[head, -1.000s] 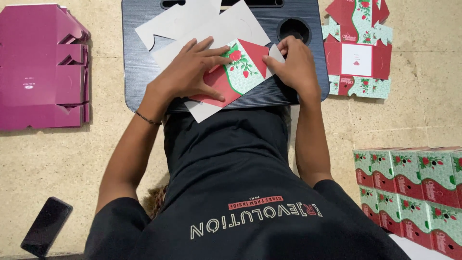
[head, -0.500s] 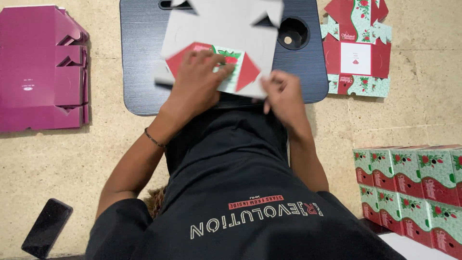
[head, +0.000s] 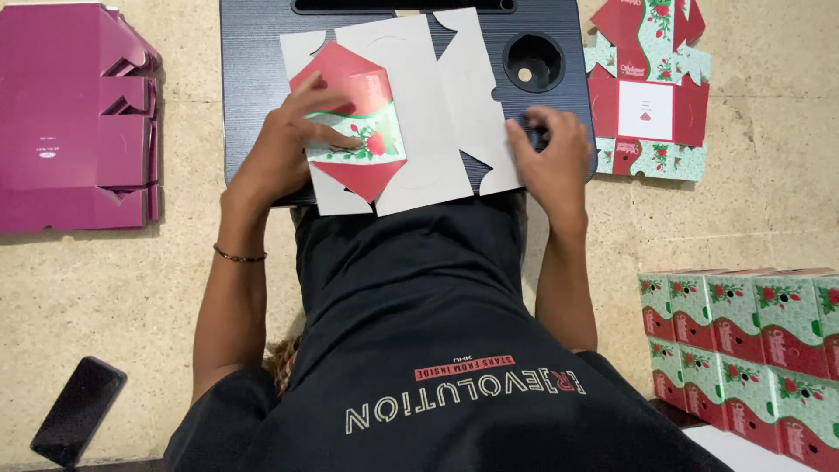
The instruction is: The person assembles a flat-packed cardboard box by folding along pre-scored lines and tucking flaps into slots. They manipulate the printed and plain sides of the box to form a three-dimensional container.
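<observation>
A flat cardboard carton blank (head: 411, 114), grey inside with 1 red-and-green flap folded over, lies on a dark tray. Magenta flattened cartons (head: 74, 118) lie far left. Another printed blank (head: 651, 87) lies right. Assembled red-and-green boxes (head: 752, 350) stand lower right.

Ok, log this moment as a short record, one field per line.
surface: dark lap tray on a beige floor
left hand: pressing a folded red and green flap of the flat box blank
right hand: on the blank's right edge
left of tray: stack of flat magenta cartons
right of tray: printed flat blanks
lower right: folded red and green boxes
lower left: black phone
</observation>
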